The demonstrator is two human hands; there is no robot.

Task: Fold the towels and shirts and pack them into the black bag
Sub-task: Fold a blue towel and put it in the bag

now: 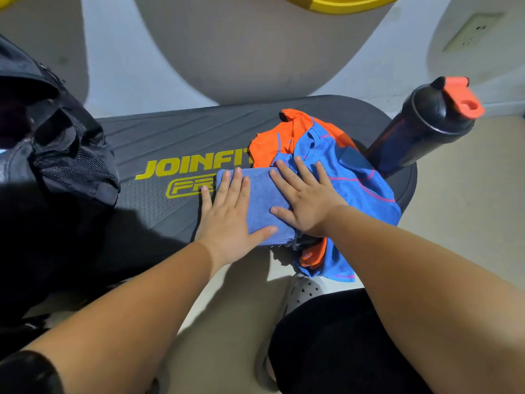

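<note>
Both palms flat, fingers spread: left hand [227, 211] and right hand [304, 200] press the folded blue terry towel [260, 194] at the near edge of the grey ribbed step platform [170, 137]. The crumpled orange-and-blue shirt [341, 166] crowds it; dragging could undo the fold. The black mesh-pocket bag [56, 155] waits at the platform's left end.

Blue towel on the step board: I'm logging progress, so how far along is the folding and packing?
Done: the blue terry towel lies folded into a rectangle on the dark grey step board. In hand: the left hand and right hand press flat on it. Left: the crumpled blue and orange shirt beside it needs folding, and both lie outside the black fabric bag.
</note>
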